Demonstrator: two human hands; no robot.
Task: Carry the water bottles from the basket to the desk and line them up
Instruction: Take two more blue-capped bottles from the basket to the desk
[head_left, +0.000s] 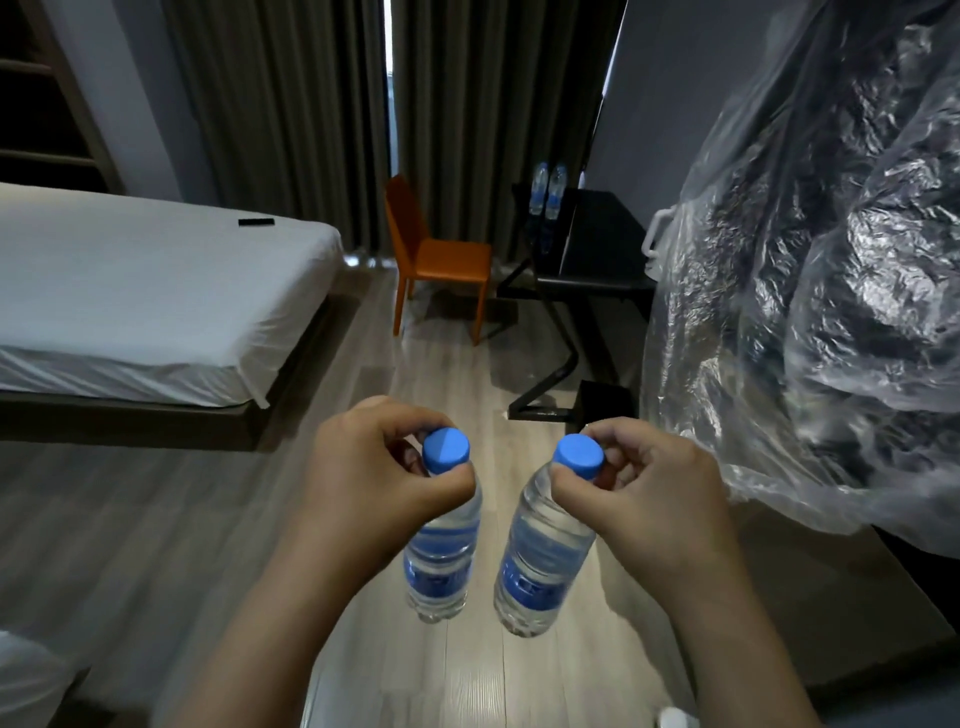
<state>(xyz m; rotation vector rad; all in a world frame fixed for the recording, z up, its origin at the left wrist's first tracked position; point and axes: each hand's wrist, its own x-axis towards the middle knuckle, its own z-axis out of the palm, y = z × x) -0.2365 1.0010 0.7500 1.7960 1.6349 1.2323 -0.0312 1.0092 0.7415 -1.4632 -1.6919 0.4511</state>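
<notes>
Two water bottles hang upright over the wood floor (457, 675), side by side and apart. The left bottle (442, 556) is pinched at its blue cap by the left hand (374, 483), the right bottle (543, 561) likewise by the right hand (644, 499), forearms reaching forward. Two more bottles (548, 189) stand touching at the desk's (597, 244) far edge.

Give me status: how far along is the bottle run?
Done: two bottles already stand side by side on the desk. In hand: left hand and right hand each grip a bottle by its neck, still short of the desk. Basket isn't visible, so remaining count unknown.
</notes>
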